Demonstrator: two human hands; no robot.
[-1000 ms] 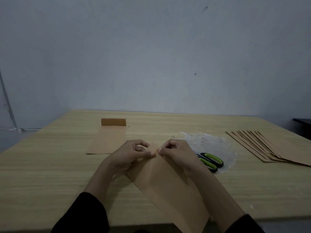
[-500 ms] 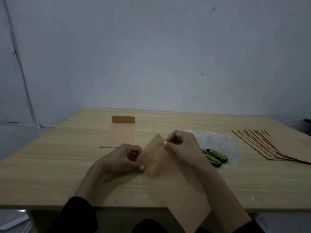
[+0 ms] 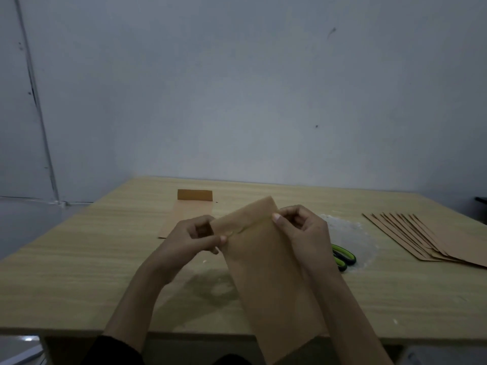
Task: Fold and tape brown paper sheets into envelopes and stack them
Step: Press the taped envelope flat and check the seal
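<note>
We hold the long brown paper sheet [image 3: 268, 272] between both hands above the middle of the light wooden table [image 3: 79, 272]. It is tilted, its far end raised, and its near end reaches past the table's near edge. Our left hand [image 3: 189, 238] pinches the sheet's left edge near the top, thumb on the face towards us. Our right hand [image 3: 303, 233] pinches the right edge a little higher, fingers curled behind. The two hands are apart, with the width of the sheet between them.

Beyond the left hand a flat brown paper envelope [image 3: 181, 214] lies on the table, its short flap standing up at the far end. Just right of the right hand, green-and-black-handled scissors [image 3: 344, 256] rest on a crinkled clear plastic film [image 3: 350, 233]. Further right lies a fanned row of brown paper sheets [image 3: 427, 238]. A plain grey wall [image 3: 237, 101] stands behind.
</note>
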